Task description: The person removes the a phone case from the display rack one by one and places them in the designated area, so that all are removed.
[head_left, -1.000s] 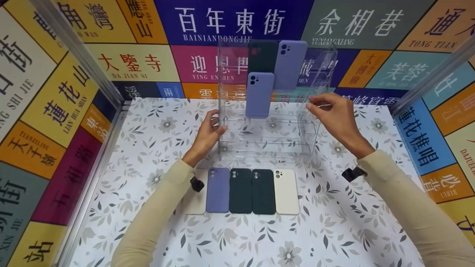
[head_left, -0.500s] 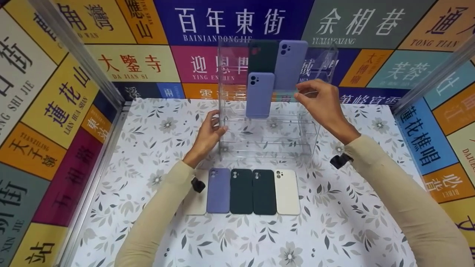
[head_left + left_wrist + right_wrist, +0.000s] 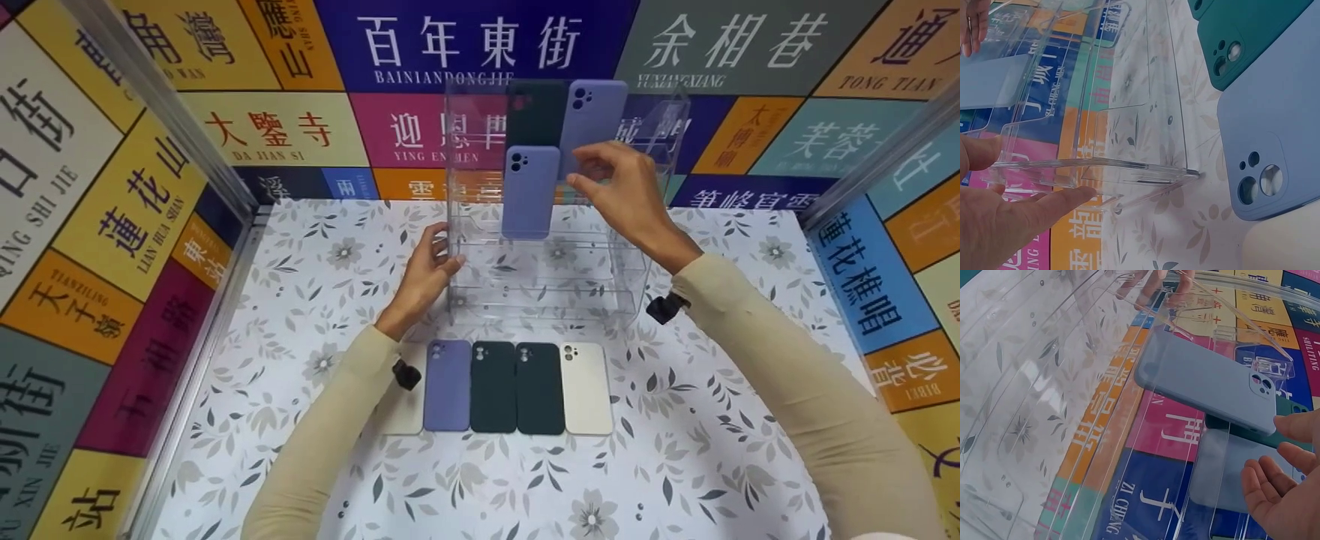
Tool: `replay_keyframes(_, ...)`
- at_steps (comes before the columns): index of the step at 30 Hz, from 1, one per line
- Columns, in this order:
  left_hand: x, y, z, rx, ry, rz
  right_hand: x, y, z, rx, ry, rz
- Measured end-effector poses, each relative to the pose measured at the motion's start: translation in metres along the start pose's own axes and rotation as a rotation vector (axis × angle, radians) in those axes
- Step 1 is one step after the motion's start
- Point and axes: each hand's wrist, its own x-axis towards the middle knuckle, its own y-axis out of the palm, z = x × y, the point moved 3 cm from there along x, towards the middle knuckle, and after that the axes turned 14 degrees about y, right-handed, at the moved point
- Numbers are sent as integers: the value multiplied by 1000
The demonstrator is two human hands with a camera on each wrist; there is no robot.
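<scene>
R. hand (image 3: pixel 626 187) poised w/ fingers loosely bent, nothing between them, just beside the upper R. edge of the front lilac case (image 3: pixel 531 195); contact cannot be told; case stands on end in the clear stand (image 3: pixel 1134 165), long axis approx. vertical, to the L. of these fingers, R. hand being the nearer; L. hand (image 3: pixel 424 277) grips the stand's L. side panel, thumb & fingers on opp. faces; rear lilac case (image 3: pixel 598 112) & dark green case (image 3: pixel 536 112) stand higher, behind; five more cases (image 3: pixel 493 386) lie in a row on the table (image 3: pixel 480 495).
</scene>
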Motion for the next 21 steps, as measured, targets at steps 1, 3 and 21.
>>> replay_keyframes(1,0,0,0,-1,-2,2,1,1,1,-1,-1,0)
replay_keyframes(3,0,0,1,-1,-6,6,2,4,3,4,-5,4)
replay_keyframes(21,0,-1,0,-1,-11,3,7,30,11,78,-13,7)
